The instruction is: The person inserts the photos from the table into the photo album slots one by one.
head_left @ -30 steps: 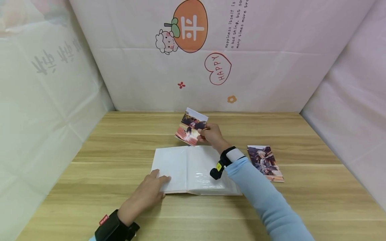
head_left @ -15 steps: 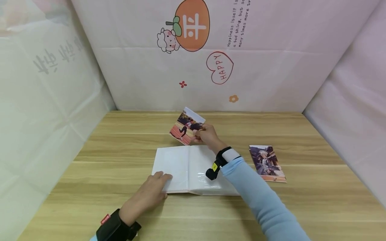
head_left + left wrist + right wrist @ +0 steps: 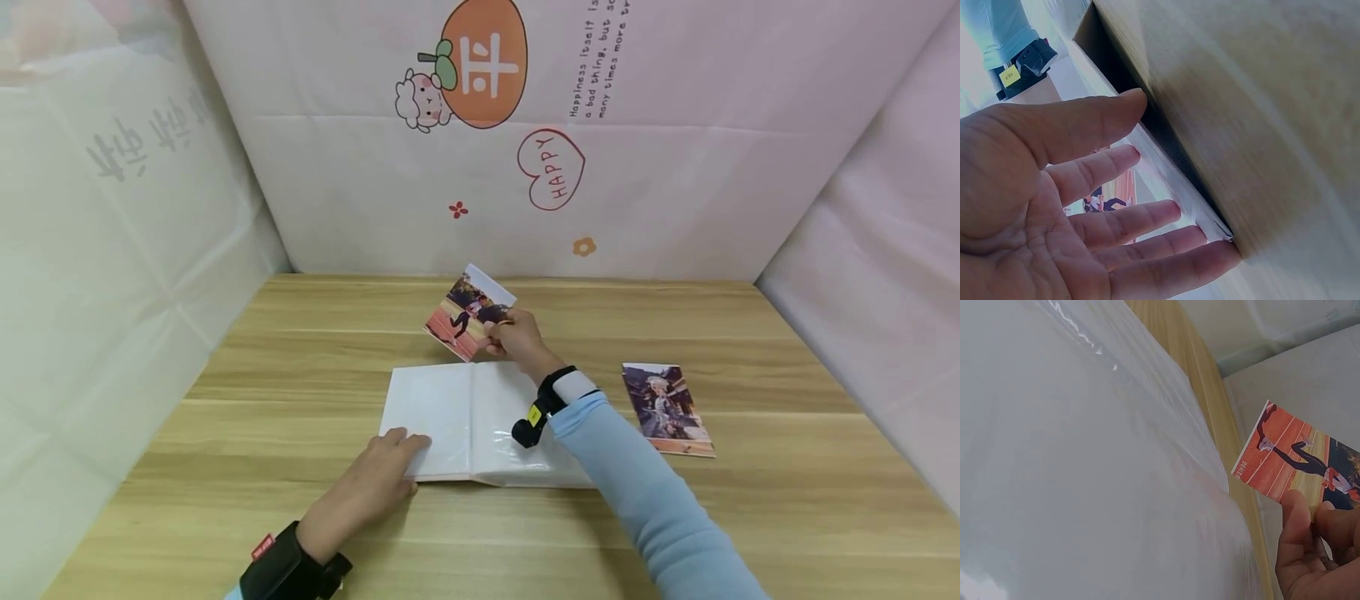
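Observation:
A photo album lies open on the table, its white pages under glossy clear film. My left hand rests at the lower left corner of the left page; in the left wrist view the fingers extend along the album's near edge and the thumb stands apart from them. My right hand pinches a photo between thumb and fingertips beyond the album's far edge, tilted, its picture of a figure on a red track facing me. The right forearm hides part of the right page.
A second photo, showing a light-haired figure, lies on the wooden table right of the album. White printed sheeting stands behind the table and along both sides.
The right hand has turned the photo slightly and shifted it a little, keeping it beyond the album. My left hand stays on the left page.

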A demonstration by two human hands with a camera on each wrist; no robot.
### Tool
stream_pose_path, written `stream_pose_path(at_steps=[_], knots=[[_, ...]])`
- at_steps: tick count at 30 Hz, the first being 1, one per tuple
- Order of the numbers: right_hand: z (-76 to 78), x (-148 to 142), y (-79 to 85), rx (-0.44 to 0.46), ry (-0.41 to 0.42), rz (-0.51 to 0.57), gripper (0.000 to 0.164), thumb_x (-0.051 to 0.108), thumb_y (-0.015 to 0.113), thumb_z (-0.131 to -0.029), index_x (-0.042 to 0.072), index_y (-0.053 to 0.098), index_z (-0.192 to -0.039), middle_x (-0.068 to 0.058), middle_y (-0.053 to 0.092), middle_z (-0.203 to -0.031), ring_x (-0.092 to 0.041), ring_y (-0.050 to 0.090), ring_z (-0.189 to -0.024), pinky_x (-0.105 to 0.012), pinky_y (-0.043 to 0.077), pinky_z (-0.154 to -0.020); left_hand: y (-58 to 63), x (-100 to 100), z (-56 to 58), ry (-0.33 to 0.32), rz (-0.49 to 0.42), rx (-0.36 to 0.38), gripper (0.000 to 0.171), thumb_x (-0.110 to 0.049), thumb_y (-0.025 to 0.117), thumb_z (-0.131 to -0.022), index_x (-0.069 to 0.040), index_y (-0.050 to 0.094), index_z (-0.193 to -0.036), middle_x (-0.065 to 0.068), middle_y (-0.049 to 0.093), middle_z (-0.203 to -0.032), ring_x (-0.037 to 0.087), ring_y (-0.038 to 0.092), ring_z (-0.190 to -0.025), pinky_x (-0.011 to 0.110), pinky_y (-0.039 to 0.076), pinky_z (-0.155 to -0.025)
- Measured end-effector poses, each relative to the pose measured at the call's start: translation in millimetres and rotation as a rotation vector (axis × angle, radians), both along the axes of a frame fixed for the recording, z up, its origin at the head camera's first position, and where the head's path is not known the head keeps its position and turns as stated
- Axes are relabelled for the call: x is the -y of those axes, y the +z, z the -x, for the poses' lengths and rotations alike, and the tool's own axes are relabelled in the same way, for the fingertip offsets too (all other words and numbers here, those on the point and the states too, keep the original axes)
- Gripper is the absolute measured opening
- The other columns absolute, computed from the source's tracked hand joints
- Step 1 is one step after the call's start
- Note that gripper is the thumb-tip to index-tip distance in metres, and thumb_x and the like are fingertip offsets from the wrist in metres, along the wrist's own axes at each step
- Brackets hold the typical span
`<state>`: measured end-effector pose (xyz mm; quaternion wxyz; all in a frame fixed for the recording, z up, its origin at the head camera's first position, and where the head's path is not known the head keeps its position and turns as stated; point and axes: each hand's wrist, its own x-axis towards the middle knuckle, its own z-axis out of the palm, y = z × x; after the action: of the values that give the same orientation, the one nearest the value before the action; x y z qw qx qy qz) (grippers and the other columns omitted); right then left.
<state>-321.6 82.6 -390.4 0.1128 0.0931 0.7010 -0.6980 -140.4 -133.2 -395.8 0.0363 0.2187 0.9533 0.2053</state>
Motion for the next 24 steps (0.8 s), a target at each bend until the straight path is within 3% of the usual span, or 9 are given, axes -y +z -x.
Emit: stream_pose_path(at_steps=[24], knots=[[-0.9,-1.4,-4.3,-0.008,-0.030,-0.034,0.027,0.003,0.057,-0.091,-0.003,0.053,-0.117,-0.016,0.063,-0.080,-0.016,0.062,-0.060,-0.024,0.051,-0.057,-1.8,-0.7,-0.1,0.005,0.000,-0.003,0.047,0.004,0.074,-0.070,0.002,0.060,-0.115,0.029,0.052,-0.116,0.045,0.052,-0.101,0.052,0.042,-0.085]])
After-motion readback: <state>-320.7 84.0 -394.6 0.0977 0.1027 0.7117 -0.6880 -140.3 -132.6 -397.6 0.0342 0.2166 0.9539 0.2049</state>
